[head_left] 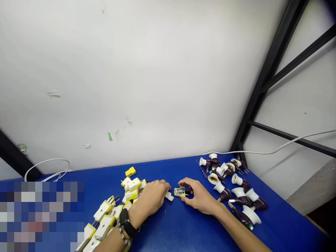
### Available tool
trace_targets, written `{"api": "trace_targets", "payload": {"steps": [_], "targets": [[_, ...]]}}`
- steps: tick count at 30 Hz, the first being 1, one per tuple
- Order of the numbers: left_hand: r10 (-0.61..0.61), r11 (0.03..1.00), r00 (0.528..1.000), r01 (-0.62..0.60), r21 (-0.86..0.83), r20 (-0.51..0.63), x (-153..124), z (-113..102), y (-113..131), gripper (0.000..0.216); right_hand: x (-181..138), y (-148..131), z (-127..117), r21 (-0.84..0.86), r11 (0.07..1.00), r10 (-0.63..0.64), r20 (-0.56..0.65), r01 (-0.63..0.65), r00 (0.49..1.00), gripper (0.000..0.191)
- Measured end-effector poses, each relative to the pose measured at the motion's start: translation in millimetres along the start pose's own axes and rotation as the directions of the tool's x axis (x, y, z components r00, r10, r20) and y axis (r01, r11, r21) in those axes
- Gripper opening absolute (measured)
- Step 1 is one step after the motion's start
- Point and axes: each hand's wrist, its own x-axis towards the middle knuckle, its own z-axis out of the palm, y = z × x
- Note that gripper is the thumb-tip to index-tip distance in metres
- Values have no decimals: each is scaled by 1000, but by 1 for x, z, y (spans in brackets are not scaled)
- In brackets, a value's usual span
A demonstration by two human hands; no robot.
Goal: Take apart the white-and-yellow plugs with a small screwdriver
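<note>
Head view: right hand (198,196) clamped in a pinch on a small open plug body (180,192), thumb along the near edge, fingers curled over the far side. Green circuit board and yellow casing exposed in the middle of the grip; the pinch at the edges probably leaves that face visible and steadies the part. Pins appear to point toward the right palm, partly hidden.

Left hand (154,197) lies just left of the grip, fingers together, with a white plug cover (169,196) directly beside the fingertips. Contact or hold on the cover cannot be told from this angle. Wristwatch (124,222) on the left wrist.

Farther left of the grip, a heap of white-and-yellow plugs (105,213) sits on the blue worktable (173,231), within easy reach of the left hand. Right of the grip, a cluster of screw-type lamp holders (240,192) with dark bodies and white flared ends, apparently kept apart from the plugs so the two kinds do not mix. Beyond the grip, a red-handled small screwdriver (202,169) lies just beside that cluster, likely left handy
</note>
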Motion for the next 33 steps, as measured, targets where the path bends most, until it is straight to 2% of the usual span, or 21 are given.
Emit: {"api": "trace_targets", "payload": {"steps": [4,7,11,16,23,27,31,33], "targets": [[-25,1000,1000,24,-16,-14,0,0,1,34,-1,-1,-1,3,1000,5,5,-5,1000,48],[10,995,1000,-10,-99,-6,-5,-4,-3,32,-1,1,-1,-42,999,14,-11,-15,1000,45],[57,984,997,-48,-171,52,-10,-11,-13,33,-2,4,0,-65,998,25,-4,-25,1000,45],[48,987,992,-29,-156,121,-10,-16,-17,22,-4,3,0,-74,997,38,3,-37,999,44],[-25,990,999,29,-138,27,-5,-6,-12,12,-4,-3,2,-35,998,52,9,-51,999,42],[-23,983,1000,23,-181,4,-2,-3,-10,12,-5,-5,4,-33,994,105,13,-104,994,44],[-10,972,996,30,-235,84,-6,-8,-14,28,-6,-7,4,-46,998,47,14,-46,999,41],[5,969,994,23,-247,111,-10,-10,-16,28,-5,-7,5,-52,999,19,21,-18,1000,41]]}}
